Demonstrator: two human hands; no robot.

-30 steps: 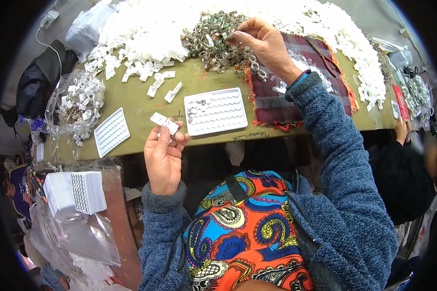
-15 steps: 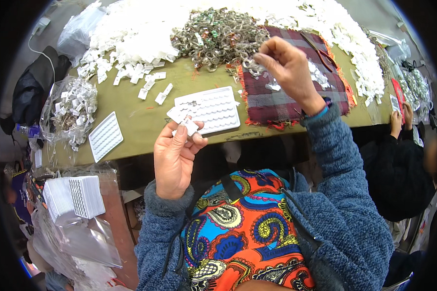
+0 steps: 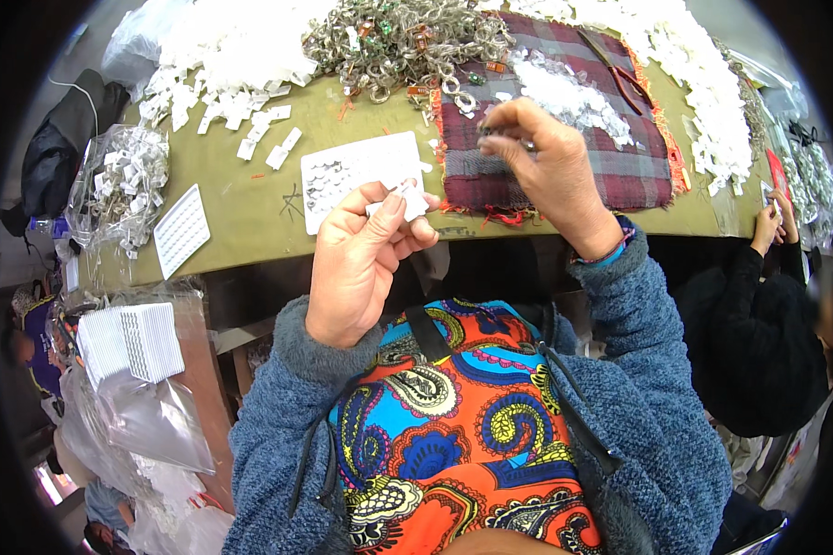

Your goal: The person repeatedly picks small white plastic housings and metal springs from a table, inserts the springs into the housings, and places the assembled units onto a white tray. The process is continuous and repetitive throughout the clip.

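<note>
My left hand (image 3: 366, 245) pinches a small white card (image 3: 400, 205) between thumb and fingers. It is held just in front of a white slotted tray (image 3: 361, 159) lying on the table, with small dark bits in some of its left slots. To the right, my right hand (image 3: 551, 162) hovers over a plaid cloth (image 3: 574, 180), thumb and forefinger brought together. Something small and dark shows at those fingertips, too blurred to name. Small clear plastic pieces (image 3: 578, 102) lie on the cloth beyond it. A heap of metallic rings (image 3: 398, 46) spreads behind the tray.
Loose white cards (image 3: 241, 55) pile up at the back. Red-handled pliers (image 3: 615, 74) lie on the cloth. Left are a second white tray (image 3: 182, 231), a filled clear bag (image 3: 120, 185) and stacked trays (image 3: 148, 342). A co-worker's hands (image 3: 776, 222) are at far right.
My right hand has come lower and nearer my left over the cloth. My left hand has shifted right and slightly up with the white card. The whole view has shifted a little.
</note>
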